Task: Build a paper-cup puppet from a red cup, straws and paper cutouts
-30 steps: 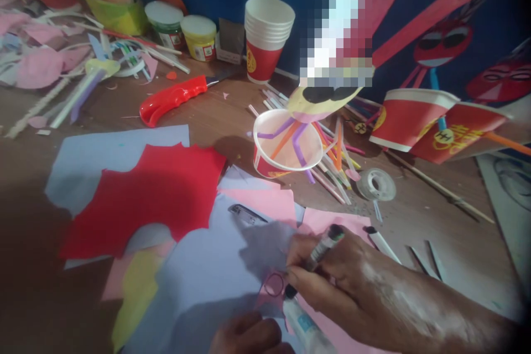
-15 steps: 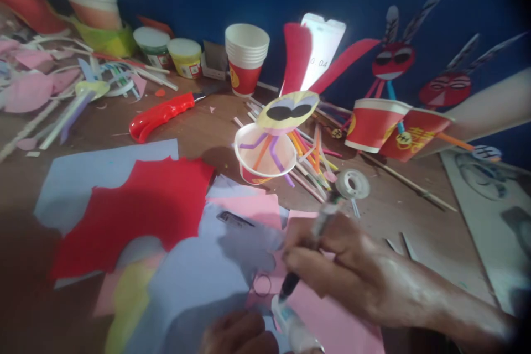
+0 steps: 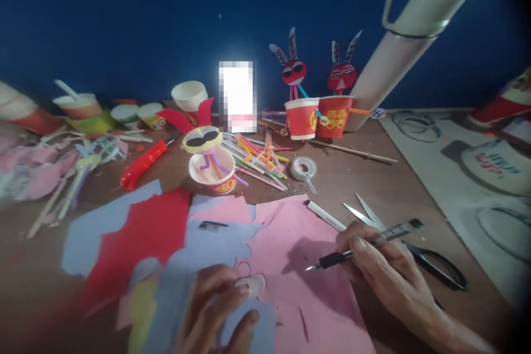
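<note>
My right hand [image 3: 385, 265] grips a black-and-clear pen [image 3: 384, 235], its tip just over a pink paper sheet [image 3: 290, 232]. My left hand [image 3: 219, 304] presses its fingertips on a small, round, translucent cap-like piece [image 3: 254, 286] lying on the paper. Right above that piece is a small drawn circle [image 3: 244, 269]. Dark pen marks [image 3: 303, 323] show lower on the sheet. A white marker-like stick [image 3: 326, 215] with a dark end lies by my right fingers. Partly behind that hand are open black-handled scissors [image 3: 442, 271].
A paper cup [image 3: 211, 174] bears a yellow-faced figure [image 3: 202, 141]. Straws [image 3: 257, 157], a tape roll [image 3: 303, 168], a red cutter [image 3: 143, 163] and red paper [image 3: 136, 238] lie around. Behind stand two red cups [image 3: 302, 119] with figures and a tall pale jug [image 3: 394, 66].
My right hand has moved right with the pen, away from the whitish object it was touching. My left hand has come up into view. The camera view has lifted and shifted right.
</note>
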{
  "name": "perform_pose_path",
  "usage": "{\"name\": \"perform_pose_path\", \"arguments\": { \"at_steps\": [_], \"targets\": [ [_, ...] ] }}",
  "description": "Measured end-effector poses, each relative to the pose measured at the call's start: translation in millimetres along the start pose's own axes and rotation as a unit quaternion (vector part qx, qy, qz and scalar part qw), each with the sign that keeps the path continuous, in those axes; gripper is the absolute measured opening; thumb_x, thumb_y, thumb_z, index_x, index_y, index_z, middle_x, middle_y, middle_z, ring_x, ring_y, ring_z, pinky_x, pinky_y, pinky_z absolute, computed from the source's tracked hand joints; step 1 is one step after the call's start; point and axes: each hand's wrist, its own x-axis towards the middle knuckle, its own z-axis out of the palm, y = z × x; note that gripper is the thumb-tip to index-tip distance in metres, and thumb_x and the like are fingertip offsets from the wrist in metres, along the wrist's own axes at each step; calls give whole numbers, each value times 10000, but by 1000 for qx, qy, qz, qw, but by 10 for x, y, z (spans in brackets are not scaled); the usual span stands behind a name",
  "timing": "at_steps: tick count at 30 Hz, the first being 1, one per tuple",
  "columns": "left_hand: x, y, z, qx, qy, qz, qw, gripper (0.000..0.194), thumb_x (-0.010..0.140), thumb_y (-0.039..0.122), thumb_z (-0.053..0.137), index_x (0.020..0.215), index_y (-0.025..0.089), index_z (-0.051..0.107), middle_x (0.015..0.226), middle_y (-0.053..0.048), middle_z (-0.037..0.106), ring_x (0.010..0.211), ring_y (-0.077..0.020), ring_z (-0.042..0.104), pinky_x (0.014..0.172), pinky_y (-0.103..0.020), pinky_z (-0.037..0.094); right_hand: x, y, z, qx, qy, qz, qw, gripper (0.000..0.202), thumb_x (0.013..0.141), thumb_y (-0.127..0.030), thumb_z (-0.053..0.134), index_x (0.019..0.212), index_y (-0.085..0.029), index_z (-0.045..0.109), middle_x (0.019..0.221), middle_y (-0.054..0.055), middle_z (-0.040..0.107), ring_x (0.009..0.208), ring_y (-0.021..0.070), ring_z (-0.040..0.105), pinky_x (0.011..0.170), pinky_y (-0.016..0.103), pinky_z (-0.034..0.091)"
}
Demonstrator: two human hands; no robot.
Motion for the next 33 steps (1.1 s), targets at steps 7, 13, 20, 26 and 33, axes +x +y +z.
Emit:
{"name": "perform_pose_path", "arguments": {
  "at_steps": [7,13,20,26,33],
  "targets": [
    [72,4,-119,-34,44,-154,986,110,824,162,587,925,204,573,939,-42,681,782,-178,662,622,-252,539,54,-31,-103,30,30,-41,998,315,913,-413,522,712,-183,599,547,-40,480,459,79,410,429,185,335],
    [500,247,-291,12,23,-198,980,144,821,315,602,807,185,662,972,-43,651,842,-172,633,672,-213,545,130,-132,-250,-101,129,-172,971,143,921,-328,516,954,-243,627,744,-4,623,666,130,591,585,204,470],
    [872,482,383,-142,-122,-224,956,264,840,343,562,1052,200,629,1047,-44,685,864,-186,676,723,-265,586,299,-95,-409,-316,143,-288,892,161,929,-223,450,1007,-220,591,753,0,671,683,145,639,651,247,476],
    [1131,312,1059,-208,-265,-193,922,280,900,285,456,1100,121,565,1032,-104,674,845,-186,672,759,-319,570,345,-97,-477,-400,136,-310,851,212,902,-164,442,1080,-206,550,863,51,692,783,199,642,730,332,452],
    [1348,300,1625,-155,-313,-133,928,239,920,277,427,1023,100,551,856,-70,670,693,-158,659,599,-292,554,421,-26,-533,-420,198,-310,830,281,922,-204,438,1202,-188,449,1079,108,655,978,250,614,840,406,442]
  ]
}}
